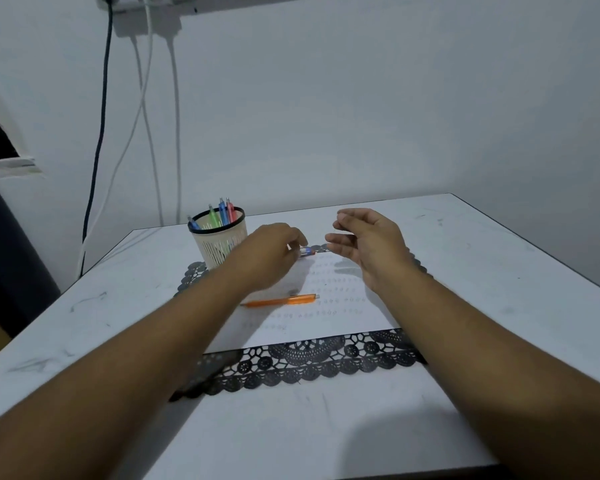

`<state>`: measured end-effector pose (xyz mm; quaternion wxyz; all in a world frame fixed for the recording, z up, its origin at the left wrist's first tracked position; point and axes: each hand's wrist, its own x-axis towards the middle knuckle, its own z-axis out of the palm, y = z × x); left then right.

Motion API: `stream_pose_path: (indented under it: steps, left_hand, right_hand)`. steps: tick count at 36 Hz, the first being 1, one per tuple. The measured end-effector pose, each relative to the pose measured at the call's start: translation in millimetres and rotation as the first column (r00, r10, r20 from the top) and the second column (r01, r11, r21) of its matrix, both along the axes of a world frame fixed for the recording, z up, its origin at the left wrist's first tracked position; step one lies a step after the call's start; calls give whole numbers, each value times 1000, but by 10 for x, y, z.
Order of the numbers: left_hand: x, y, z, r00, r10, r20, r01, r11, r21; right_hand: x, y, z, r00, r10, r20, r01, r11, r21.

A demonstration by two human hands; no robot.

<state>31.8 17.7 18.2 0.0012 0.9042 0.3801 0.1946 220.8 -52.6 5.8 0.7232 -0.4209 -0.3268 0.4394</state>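
Home study corner, by the look of it: small scuffed white table [465, 258] set vs. a bare wall [361, 98], mesh pen cup [219, 245] w/ coloured pens [223, 212], printed sheet [326, 322] on a black lace mat [309, 362], charger cables [145, 98] hanging from a wall adaptor [146, 24] top left.

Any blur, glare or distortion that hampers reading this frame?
Head view: soft, even light, no glare; the left hand is motion-blurred, so the small item it pinches is unclear; faint shadows fall on the paper, whose writing is too soft to read; wide-angle distortion bows the edges of the table.
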Motion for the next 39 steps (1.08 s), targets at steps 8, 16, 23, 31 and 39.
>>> stream_pose_path:
  steps: [8, 16, 23, 31, 39]
  left_hand:
    - [-480, -374, 60, 993, -17, -121, -4, 984, -177]
    - [-518, -545, -140, 974, 90, -208, -119, 984, -133]
    - [-562, -502, -193, 986, 48, -160, -77, 980, -181]
    - [-654, -439, -207, 996, 32, 82, -9, 964, -265]
    - [-644, -448, -233, 945, 62, 322, 55, 938, -341]
  right_hand:
    - [-126, 13, -63, 990, -21, 141, 27, 999, -44]
    - [-173, 9, -128, 984, 6, 176, 3, 999, -53]
    - [-213, -25, -114, 983, 37, 179, -30, 999, -45]
    - [-249, -76, -38, 969, -18, 247, 20, 1000, -8]
    - [-353, -140, 26, 971, -30, 238, 8, 995, 95]
